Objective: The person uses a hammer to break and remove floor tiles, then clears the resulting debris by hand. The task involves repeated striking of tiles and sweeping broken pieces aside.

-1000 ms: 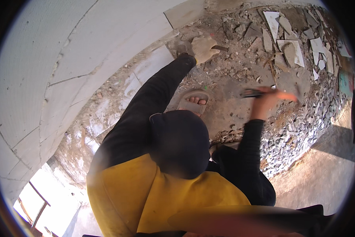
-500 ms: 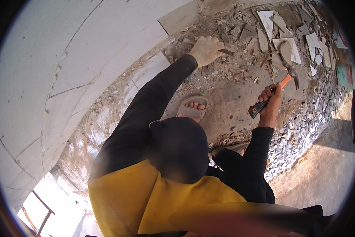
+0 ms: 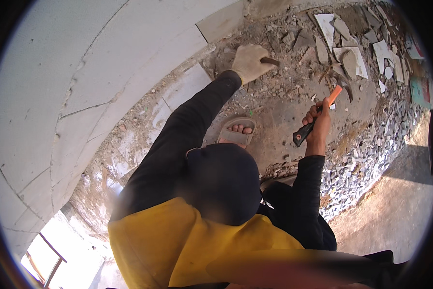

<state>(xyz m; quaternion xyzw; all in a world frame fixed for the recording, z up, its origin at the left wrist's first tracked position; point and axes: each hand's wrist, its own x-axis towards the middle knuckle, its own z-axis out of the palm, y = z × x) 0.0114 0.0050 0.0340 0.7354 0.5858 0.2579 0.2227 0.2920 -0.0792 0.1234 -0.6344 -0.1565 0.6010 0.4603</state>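
So the biggest thing in view was the pale grey panelled wall (image 3: pixel 38 91), curving up from about 9 to 12 o'clock. Next came the brown, dusty floor (image 3: pixel 269 137) with rubble all over it. A big spread of small grey-white tile chips (image 3: pixel 358 166) sat at 3 to 4 o'clock, and larger broken white tile slabs (image 3: pixel 326 30) lay around 2 o'clock.

The claw hammer with an orange-and-black handle (image 3: pixel 333 95) was just past 2 o'clock, with the bare right hand (image 3: pixel 317 123) wrapped round its grip. Its long axis ran roughly 7 to 1 o'clock, metal head at the far end.

Up at 1 o'clock, the left hand in a cream knit glove (image 3: pixel 250 62) was curled over a short, dark, narrow bar (image 3: pixel 270 61). Only one end stuck out, pointing to about 3 o'clock; can't tell what the covered end was like.

Key bit imo: the hammer head sat between 3 and 4 o'clock from that bare end, well apart from it. The left hand was the one nearer the wall, and the hands were well apart too.
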